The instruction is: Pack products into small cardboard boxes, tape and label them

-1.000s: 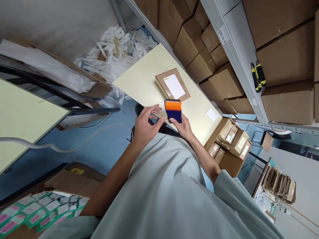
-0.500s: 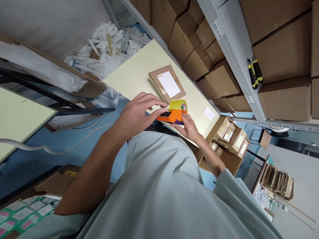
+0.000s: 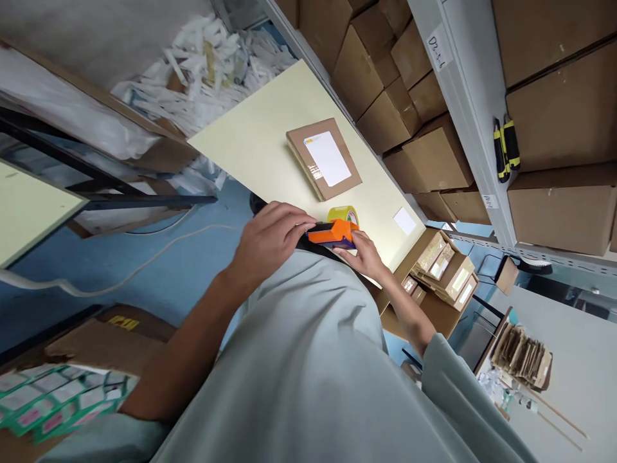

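An orange tape dispenser (image 3: 332, 233) with a black front part and a purple lower edge is held just above my lap, at the near edge of the table. A yellow roll of tape (image 3: 340, 214) sits on its far side. My right hand (image 3: 364, 255) is wrapped round the dispenser's right end. At the black front end, the fingertips and thumb of my left hand (image 3: 274, 236) are pinched together; what lies between them is too small to tell. Beyond the dispenser, a flat cardboard box (image 3: 299, 138) with a white label (image 3: 328, 159) lies on the table (image 3: 250, 128).
A small white paper (image 3: 404, 220) lies at the table's right end, beside an open carton (image 3: 446, 321) of packed boxes. Shelves of brown boxes (image 3: 434, 154) run along the far side, with two black-yellow cutters (image 3: 506, 148) on the upright. White scraps (image 3: 202, 77) are heaped at the left.
The dispenser and both hands have come slightly down, nearer my body and away from the flat box. My left fingers, spread over the dispenser before, are now pinched at its front end.
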Motion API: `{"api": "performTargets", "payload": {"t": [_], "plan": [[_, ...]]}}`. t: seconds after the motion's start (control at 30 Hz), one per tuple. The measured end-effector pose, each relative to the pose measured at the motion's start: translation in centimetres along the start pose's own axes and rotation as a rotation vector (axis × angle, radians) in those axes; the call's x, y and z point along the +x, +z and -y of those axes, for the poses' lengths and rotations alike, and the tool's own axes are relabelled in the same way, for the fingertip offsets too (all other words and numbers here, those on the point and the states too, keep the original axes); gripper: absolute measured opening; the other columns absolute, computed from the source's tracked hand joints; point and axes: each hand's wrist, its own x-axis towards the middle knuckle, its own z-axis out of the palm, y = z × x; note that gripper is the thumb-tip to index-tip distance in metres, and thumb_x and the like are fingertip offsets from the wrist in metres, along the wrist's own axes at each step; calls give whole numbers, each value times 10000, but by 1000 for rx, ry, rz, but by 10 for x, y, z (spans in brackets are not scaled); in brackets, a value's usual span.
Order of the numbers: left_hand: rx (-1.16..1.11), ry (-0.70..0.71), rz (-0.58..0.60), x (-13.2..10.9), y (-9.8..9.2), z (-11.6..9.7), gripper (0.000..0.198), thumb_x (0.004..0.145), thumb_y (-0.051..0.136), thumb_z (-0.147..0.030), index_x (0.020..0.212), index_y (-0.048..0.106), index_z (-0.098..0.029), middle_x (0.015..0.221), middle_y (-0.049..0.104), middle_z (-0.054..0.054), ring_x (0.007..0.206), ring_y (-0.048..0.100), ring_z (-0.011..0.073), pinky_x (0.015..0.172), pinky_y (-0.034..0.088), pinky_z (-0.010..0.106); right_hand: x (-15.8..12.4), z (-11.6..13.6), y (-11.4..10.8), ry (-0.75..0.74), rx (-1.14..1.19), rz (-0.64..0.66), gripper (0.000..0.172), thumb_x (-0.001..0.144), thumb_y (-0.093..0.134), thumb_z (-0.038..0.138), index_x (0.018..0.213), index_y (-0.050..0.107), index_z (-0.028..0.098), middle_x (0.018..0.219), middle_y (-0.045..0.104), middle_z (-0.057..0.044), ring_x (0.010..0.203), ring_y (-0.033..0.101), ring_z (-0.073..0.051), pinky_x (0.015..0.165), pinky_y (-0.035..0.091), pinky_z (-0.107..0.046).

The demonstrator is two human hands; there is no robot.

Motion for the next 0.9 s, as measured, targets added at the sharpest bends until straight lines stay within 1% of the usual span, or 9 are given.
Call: {"api": "performTargets", "payload": {"t": [0.17,0.27,0.43,0.5,0.6,0.67,0.73,0.83,0.9], "plan": [[-34,-177,-94,-28,33,44,246,1159,664,-398,1022,837,-288,1015,842,57,979,779,251,954,651,409,-21,-35,7,82,-98,93,451,1167,662,665,1046,731,237,942,798,-90,951,778,-298,978,663,-455],[-79,-254,-88,-35,52,69,263,1146,673,-427,999,833,-278,1028,846,65,1002,785,255,973,647,409,-29,-54,11,145,-172,138,479,1169,640,685,958,675,256,832,725,-57,843,735,-285,884,656,-433],[-157,-302,-89,-38,77,90,261,1137,689,-445,1006,836,-274,1047,842,69,1023,793,257,1003,650,408,-33,-71,12,217,-226,177,510,1186,571,713,983,675,257,854,728,-71,857,730,-287,868,660,-432],[-179,-298,-124,-40,79,86,251,1144,691,-442,1025,838,-276,1057,838,68,1021,793,254,1004,654,408,-33,-71,9,217,-244,176,503,1180,587,713,1021,697,249,894,751,-87,888,738,-295,892,670,-450],[-178,-257,-159,-41,70,68,228,1156,691,-431,1063,842,-287,1067,836,61,1023,798,251,1007,663,415,-35,-64,-1,187,-255,164,464,1161,648,687,1118,737,233,971,789,-117,959,765,-322,958,686,-502],[-147,-171,-171,-38,57,52,151,1142,735,-404,1109,842,-302,1076,840,46,1025,808,245,1000,677,419,-36,-57,-9,151,-258,135,414,1164,673,632,1209,751,228,1064,814,-144,1051,784,-344,1019,685,-538],[-102,-5,-232,-34,42,34,65,1104,805,-305,1166,824,-307,1072,847,20,1004,821,222,946,695,393,-36,-52,-15,91,-266,82,353,1169,684,572,1252,747,235,1138,823,-157,1131,787,-355,1072,676,-561],[-28,202,-388,-32,25,11,240,1043,837,-119,1201,803,-298,1019,851,-21,892,822,172,785,702,322,-33,-48,-21,-2,-277,21,279,1160,705,516,1239,733,250,1162,815,-154,1164,779,-359,1122,654,-597],[-5,227,-448,-36,17,-2,365,1020,828,-83,1268,826,-352,1003,860,-43,844,833,176,712,715,320,-31,-48,-22,-29,-275,22,252,1154,702,505,1200,728,258,1129,802,-142,1141,772,-360,1135,640,-629]]}}
